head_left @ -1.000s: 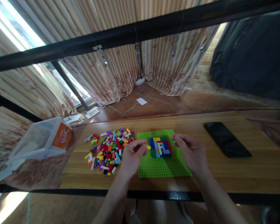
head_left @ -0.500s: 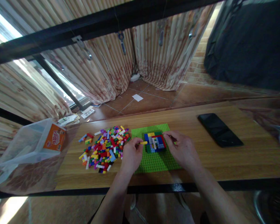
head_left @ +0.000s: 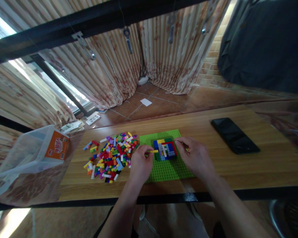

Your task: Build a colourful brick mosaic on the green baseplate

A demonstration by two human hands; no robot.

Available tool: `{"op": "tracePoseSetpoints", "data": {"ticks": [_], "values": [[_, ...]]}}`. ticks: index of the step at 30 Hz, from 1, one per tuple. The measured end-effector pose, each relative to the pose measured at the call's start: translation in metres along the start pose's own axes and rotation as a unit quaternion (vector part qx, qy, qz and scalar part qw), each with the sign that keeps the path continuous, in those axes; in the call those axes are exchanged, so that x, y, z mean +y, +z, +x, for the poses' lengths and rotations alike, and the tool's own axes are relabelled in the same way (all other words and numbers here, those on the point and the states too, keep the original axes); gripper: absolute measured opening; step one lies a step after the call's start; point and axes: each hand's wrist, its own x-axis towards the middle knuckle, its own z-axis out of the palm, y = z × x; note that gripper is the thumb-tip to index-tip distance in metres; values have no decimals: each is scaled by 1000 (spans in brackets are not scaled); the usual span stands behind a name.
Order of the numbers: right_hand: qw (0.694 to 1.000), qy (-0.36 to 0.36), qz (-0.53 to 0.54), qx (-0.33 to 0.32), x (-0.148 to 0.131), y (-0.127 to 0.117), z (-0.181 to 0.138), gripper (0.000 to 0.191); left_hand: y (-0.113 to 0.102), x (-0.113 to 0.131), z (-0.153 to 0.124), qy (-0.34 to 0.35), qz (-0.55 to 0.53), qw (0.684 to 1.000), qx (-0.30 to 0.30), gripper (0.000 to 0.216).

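Note:
My left hand [head_left: 142, 162] pinches a thin yellow building brick [head_left: 153, 151] between thumb and fingertips, at the left side of a low multicoloured brick build [head_left: 167, 154]. That build sits on a green studded baseplate [head_left: 161, 175] and shows blue, yellow, red, white and dark green bricks. My right hand [head_left: 195, 156] is closed, its fingertips close to the red right edge of the build. A small yellow bit shows by its curled fingers; whether they grip it I cannot make out.
Left of the baseplate lies a loose pile of mixed bricks [head_left: 111, 162]. A black phone [head_left: 234, 135] rests on the wooden board [head_left: 270, 162] at the right. A clear plastic box [head_left: 27, 155] with an orange label stands at the far left. A dark bar [head_left: 89, 24] crosses above.
My right fingertips have shifted slightly right, a little away from the build's edge. The left hand keeps the yellow brick in nearly the same place. The view has tilted slightly.

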Motion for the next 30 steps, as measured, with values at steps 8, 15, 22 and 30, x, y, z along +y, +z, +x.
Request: {"op": "tracePoseSetpoints", "data": {"ticks": [8, 15, 22, 30], "values": [[1000, -1, -6, -9, -1, 2, 1, 25, 16, 9, -3, 11, -8, 1000, -3, 17], [999, 15, -8, -51, -3, 10, -3, 22, 20, 10, -2, -3, 15, 1000, -3, 17], [997, 53, -26, -58, -10, 26, -6, 18, 21, 10, -3, -6, 29, 1000, -1, 15], [996, 45, -58, -56, -11, 33, -5, 11, 20, 9, -3, -2, 46, 999, -10, 13]]}}
